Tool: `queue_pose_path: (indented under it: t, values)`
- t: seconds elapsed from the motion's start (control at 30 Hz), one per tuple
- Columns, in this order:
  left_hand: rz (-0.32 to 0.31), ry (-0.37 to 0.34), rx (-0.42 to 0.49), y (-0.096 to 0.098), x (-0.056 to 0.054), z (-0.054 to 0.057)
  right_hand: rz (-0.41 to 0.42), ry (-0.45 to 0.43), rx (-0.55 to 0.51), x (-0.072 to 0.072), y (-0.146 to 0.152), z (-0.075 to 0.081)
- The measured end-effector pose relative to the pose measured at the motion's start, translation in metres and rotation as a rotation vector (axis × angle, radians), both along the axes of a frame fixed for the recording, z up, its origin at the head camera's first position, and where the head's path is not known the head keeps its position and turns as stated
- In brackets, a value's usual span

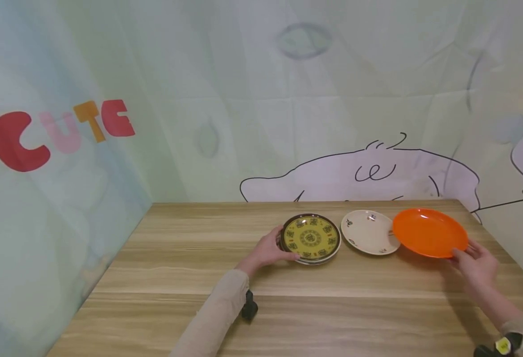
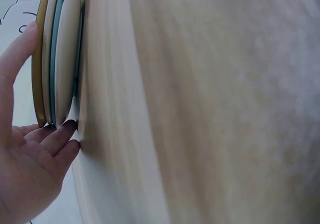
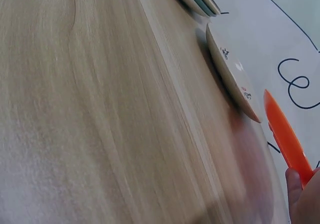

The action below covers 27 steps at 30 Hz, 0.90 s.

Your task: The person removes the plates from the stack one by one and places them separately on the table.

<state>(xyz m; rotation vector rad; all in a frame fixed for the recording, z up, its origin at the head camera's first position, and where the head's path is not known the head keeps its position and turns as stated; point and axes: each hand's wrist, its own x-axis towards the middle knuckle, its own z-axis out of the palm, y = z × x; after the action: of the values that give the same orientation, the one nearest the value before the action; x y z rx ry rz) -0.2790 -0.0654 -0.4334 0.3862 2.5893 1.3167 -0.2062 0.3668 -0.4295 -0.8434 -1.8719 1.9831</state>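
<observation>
My left hand [image 1: 270,249] holds the near left edge of a stack of plates, thumb over the rim and fingers around the side. On top is an olive-yellow plate [image 1: 310,238] with a dark patterned border; in the left wrist view, cream and teal plates [image 2: 64,59] show under it. My right hand [image 1: 477,263] pinches the near right rim of a bright orange plate [image 1: 428,229], held above the table, as its shadow below shows. Between them a cream plate [image 1: 368,232] with small dark motifs lies flat, its right edge overlapped by the orange plate in the head view.
The wood-grain table [image 1: 190,258] stretches out in front, its back edge against a printed cloth [image 1: 225,124] with a cartoon outline. Another cloth side with coloured letters [image 1: 20,144] hangs at the left. Dark wrist straps [image 1: 249,306] sit on both arms.
</observation>
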Motion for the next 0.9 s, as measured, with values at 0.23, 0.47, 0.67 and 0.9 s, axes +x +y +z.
queue_pose_path:
  t: [0.23, 0.47, 0.67, 0.9]
  values:
    - [0.004, -0.005, 0.000, 0.0008, -0.0007, -0.0015, -0.060, -0.014, -0.051, 0.0059, -0.0045, 0.0077]
    - [0.002, 0.006, 0.000, -0.0002, -0.0021, -0.0028, -0.122, 0.048, -0.106, 0.0046, -0.0037, 0.0079]
    - [-0.006, 0.009, 0.006, -0.0004, -0.0015, -0.0024, -0.146, -0.002, -0.024, 0.0021, -0.0017, 0.0054]
    - [-0.009, 0.012, 0.010, -0.0004, -0.0006, -0.0014, -0.163, 0.013, -0.043, -0.0005, -0.0002, 0.0018]
